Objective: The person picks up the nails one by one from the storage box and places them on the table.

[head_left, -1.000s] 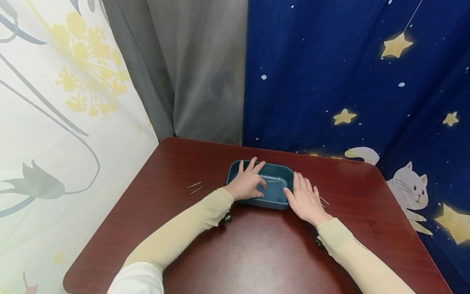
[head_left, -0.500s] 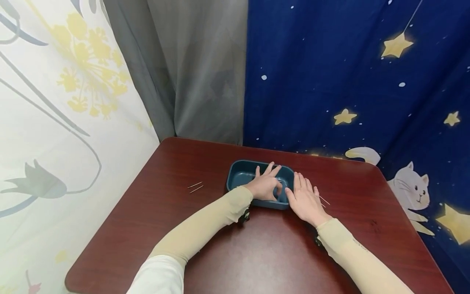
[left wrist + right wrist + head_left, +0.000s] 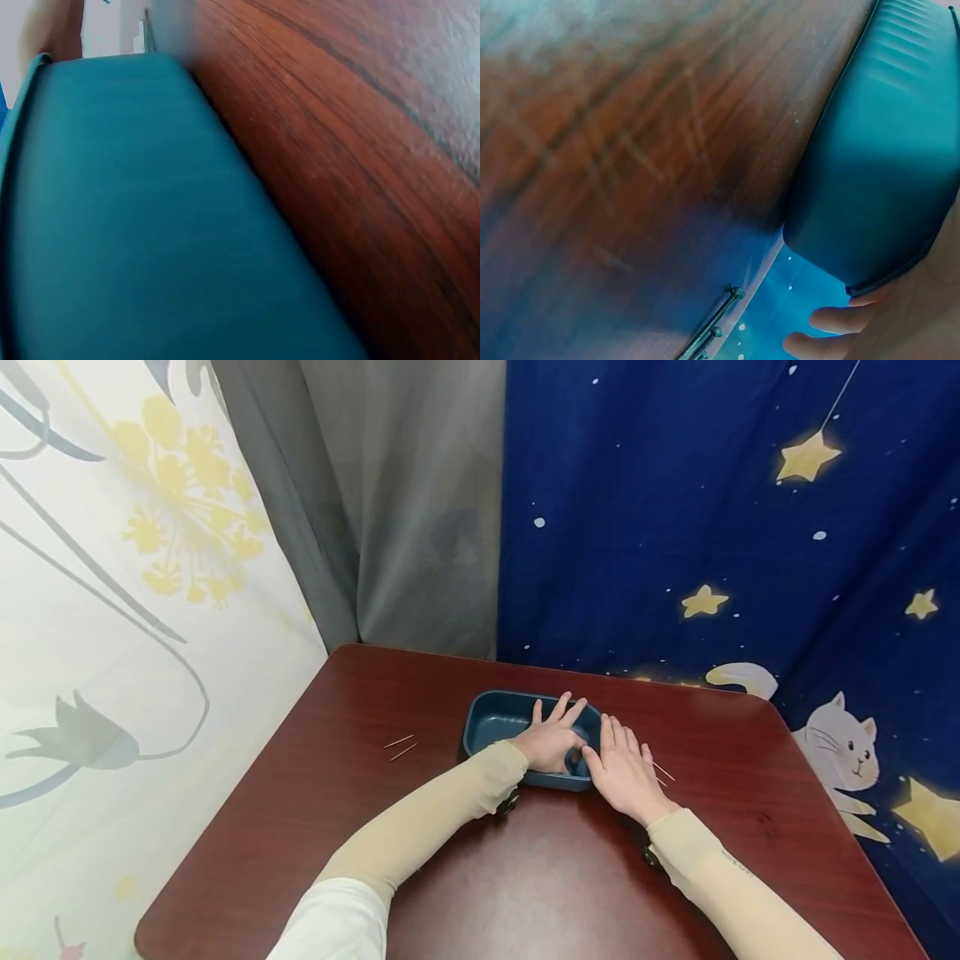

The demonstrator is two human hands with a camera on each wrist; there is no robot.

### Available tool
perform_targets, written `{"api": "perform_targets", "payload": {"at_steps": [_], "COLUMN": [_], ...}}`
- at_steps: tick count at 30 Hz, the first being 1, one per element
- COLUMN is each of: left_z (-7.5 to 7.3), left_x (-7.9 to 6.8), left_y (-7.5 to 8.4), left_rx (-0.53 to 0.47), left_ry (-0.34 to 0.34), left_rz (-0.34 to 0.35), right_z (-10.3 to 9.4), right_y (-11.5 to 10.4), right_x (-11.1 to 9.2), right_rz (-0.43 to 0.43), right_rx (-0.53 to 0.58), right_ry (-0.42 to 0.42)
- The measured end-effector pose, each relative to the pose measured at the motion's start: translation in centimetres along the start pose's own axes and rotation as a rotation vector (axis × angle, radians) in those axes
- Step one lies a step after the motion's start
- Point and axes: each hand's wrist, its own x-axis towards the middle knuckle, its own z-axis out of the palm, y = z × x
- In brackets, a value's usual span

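A dark teal rectangular box [image 3: 491, 727] stands on the table. My left hand [image 3: 553, 742] reaches over its near wall. The thumb and index finger bend down inside at the right end, while the other fingers spread upward. Whether these fingertips pinch anything is hidden. My right hand [image 3: 624, 768] lies with straight fingers along the box's right end, touching its rim. The left wrist view shows the box's outer wall [image 3: 150, 210] close up. Right of my right hand lie thin metal nails or screws [image 3: 663, 772]; their round heads show in the right wrist view, beside the nails' shafts [image 3: 712, 326].
Two more thin metal pins [image 3: 401, 747] lie left of the box. The red-brown wooden table [image 3: 510, 877] has rounded corners. Behind it hang a grey curtain [image 3: 427, 527] and a blue starry one [image 3: 645, 527]. A white patterned cloth [image 3: 150, 693] hangs at the left.
My left hand has moved right inside the box, and its thumb and index finger have dipped lower. It now covers the thin pin seen on the box floor earlier. My right hand has stayed put.
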Motion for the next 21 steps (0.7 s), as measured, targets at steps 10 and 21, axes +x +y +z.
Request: {"api": "perform_targets", "payload": {"at_steps": [10,21], "left_z": [0.4,-0.1], "left_x": [0.2,-0.9], "left_y": [0.0,-1.3], "left_rx": [-0.027,0.021], "left_ry": [0.036,0.014], "left_rz": [-0.011,-0.017], "right_z": [-0.1,-0.1], "right_y": [0.1,0.1], "right_x": [-0.1,-0.1], "right_rz": [0.013,0.011], "right_rx": [0.021,0.025], "right_ry": [-0.003,0.004]}}
